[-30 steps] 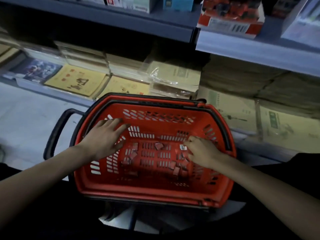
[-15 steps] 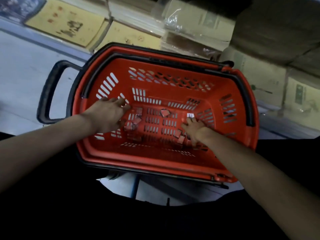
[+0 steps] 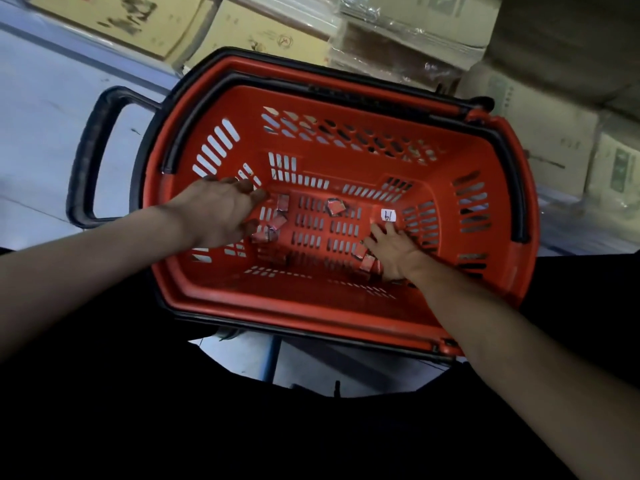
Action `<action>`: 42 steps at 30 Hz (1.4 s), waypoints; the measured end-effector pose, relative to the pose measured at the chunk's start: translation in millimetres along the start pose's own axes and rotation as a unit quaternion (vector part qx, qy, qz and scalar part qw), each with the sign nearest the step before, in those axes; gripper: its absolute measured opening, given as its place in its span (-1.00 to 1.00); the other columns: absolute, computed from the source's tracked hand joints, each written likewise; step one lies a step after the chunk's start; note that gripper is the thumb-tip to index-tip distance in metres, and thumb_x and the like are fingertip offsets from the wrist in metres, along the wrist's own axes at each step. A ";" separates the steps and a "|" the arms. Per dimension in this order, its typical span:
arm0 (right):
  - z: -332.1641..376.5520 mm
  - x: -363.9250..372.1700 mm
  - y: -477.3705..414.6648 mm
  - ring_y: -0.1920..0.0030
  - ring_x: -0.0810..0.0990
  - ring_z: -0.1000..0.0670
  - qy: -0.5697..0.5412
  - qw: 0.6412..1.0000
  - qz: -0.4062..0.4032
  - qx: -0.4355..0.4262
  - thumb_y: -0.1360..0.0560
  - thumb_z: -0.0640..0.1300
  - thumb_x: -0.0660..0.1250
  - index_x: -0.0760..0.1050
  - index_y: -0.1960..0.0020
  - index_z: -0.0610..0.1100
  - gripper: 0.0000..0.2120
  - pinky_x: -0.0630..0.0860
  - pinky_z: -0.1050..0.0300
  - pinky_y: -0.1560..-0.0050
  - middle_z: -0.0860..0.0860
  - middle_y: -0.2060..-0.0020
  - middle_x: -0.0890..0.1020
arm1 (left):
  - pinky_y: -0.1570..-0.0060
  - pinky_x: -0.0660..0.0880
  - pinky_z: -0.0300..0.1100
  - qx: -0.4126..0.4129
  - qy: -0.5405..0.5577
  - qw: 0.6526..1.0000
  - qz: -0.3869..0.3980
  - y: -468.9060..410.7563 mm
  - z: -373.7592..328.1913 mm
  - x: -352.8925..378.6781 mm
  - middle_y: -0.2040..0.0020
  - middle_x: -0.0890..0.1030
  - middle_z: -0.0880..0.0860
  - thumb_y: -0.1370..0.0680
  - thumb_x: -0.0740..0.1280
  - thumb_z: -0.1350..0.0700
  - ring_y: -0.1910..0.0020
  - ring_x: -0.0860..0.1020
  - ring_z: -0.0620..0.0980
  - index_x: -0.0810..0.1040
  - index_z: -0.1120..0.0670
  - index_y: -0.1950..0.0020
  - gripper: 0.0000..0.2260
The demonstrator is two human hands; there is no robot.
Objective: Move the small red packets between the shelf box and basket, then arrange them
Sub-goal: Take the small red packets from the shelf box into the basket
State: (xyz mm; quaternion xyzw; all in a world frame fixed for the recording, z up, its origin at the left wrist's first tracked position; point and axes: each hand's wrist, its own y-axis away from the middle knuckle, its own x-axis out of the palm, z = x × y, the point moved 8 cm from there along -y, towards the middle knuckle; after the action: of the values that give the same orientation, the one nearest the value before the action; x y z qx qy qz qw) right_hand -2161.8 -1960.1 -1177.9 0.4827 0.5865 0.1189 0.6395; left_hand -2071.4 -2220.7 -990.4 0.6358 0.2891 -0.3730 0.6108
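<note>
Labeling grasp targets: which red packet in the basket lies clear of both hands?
The lone packet at mid-floor; the rest cluster by the left hand or right hand.

— What can't you make out from where you sit?

— My left hand [image 3: 218, 216] covers some of the small red packets [image 3: 282, 202] at the left end of the basket [image 3: 346, 301], so I can't count them. My right hand [image 3: 394, 252] hides parts of two more beside its palm.

— And the white label [image 3: 388, 215]?

— The writing is too small for me to read. The cartons [image 3: 277, 32] behind run off the top edge, and their print is blurred. Below the near rim everything is dark, so I can't tell what the basket stands on.
</note>
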 end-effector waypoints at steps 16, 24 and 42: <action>-9.3 -9.3 5.6 -0.35 0.28 -0.24 -0.032 0.998 -0.033 0.035 -0.28 0.18 0.49 0.36 -0.46 0.05 -0.20 0.46 -0.18 -0.30 -0.12 -0.37 0.21 | -0.27 0.47 0.07 -0.026 0.035 0.999 0.002 -7.2 7.2 5.0 -0.37 0.50 0.10 -0.63 0.21 -0.17 -0.33 0.50 0.16 0.28 0.03 -0.57 -0.44; -10.2 -4.4 -0.3 -0.34 0.28 -0.24 0.034 0.998 -0.028 0.036 -0.25 0.33 0.44 0.32 -0.49 0.15 -0.15 0.38 -0.19 -0.30 -0.12 -0.39 0.21 | -0.29 0.44 0.05 -0.024 0.014 1.000 0.010 -8.6 4.4 5.8 -0.39 0.50 0.12 -0.63 0.21 -0.14 -0.34 0.49 0.18 0.32 0.05 -0.55 -0.48; -9.6 6.6 -0.4 -0.28 0.53 -0.25 -0.034 0.999 -0.014 -0.005 -0.39 -0.28 0.46 0.28 -0.49 -0.04 -0.27 0.56 -0.12 -0.23 -0.15 -0.43 0.35 | -0.32 0.43 0.04 0.005 -0.053 0.999 0.006 -14.9 -3.7 13.0 -0.34 0.52 0.11 -0.64 0.17 -0.13 -0.32 0.51 0.14 0.40 0.01 -0.50 -0.55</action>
State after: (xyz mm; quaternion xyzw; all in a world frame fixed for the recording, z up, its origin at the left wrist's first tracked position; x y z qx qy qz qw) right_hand -2168.3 -1950.9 -1180.9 0.4750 0.5706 0.0965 0.6629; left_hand -2076.0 -2216.9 -1009.6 0.6199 0.2508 -0.4041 0.6241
